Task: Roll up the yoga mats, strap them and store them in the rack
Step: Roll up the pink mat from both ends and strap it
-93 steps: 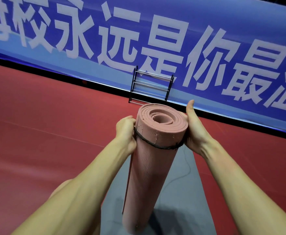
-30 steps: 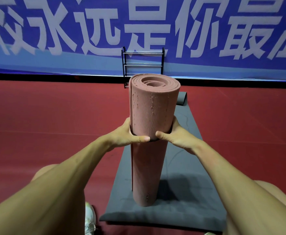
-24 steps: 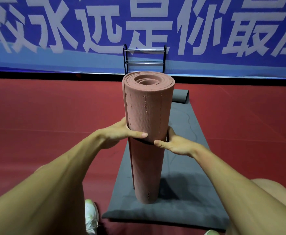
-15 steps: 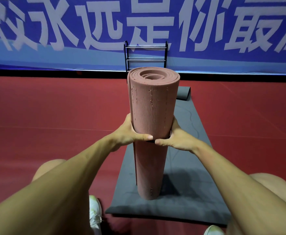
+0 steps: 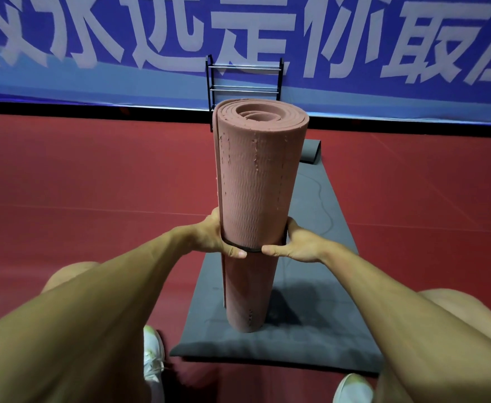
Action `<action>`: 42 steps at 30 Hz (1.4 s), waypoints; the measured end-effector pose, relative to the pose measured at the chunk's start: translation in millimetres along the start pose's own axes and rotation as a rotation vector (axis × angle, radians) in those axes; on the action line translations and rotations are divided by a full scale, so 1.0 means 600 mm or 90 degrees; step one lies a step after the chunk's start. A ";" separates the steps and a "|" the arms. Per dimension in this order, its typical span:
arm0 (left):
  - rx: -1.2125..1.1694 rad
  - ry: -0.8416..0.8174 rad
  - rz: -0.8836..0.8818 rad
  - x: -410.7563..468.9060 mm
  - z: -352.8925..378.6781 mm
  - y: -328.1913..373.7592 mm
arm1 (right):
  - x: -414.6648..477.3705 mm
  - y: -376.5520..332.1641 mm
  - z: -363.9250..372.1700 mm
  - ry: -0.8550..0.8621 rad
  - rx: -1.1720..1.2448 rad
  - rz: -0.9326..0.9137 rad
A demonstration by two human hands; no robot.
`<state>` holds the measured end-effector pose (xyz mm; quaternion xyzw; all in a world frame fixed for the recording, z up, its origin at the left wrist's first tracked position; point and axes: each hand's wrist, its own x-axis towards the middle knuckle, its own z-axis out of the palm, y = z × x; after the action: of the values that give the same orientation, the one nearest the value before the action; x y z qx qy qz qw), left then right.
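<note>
**A:** Right at the bottom edge, two white shoes, the left shoe (image 5: 152, 359) and the right shoe (image 5: 352, 388), on the red floor (image 5: 93, 175), with bare knees just above them.

**B:** And both forearms reach forward to the pink mat (image 5: 259, 181). It's rolled tight and stands on end, nearly upright, its lower end planted on the near part of the grey mat (image 5: 320, 289).

**A:** Look at the grip. The left hand (image 5: 215, 238) is wrapped round the roll from its side and the right hand (image 5: 299, 242) from the other, with the fingers curling out of sight behind.

**B:** Both thumbs come round the front and press on the black strap (image 5: 251, 249), which rings the roll about halfway up. The thumb tips are close together but not touching.

**A:** The grey mat lies flat and runs away from us. A thin dark cord (image 5: 323, 205) trails across it, and its far end (image 5: 311, 149) is curled into a small roll.

**B:** Beyond the roll's spiral top stands the rack (image 5: 244, 80), a black frame with silvery bars, its lower part hidden by the pink mat.

**A:** Behind it hangs the blue banner (image 5: 398, 91) with big white characters.
</note>
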<state>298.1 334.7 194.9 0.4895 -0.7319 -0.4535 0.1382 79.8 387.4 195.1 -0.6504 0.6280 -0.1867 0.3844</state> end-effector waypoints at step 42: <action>-0.497 0.312 0.173 -0.067 -0.014 0.198 | -0.075 -0.100 -0.141 0.231 0.389 -0.177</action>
<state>252.3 377.0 304.2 0.3938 -0.5099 -0.5434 0.5383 52.4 402.8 303.7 -0.5408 0.5072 -0.5281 0.4141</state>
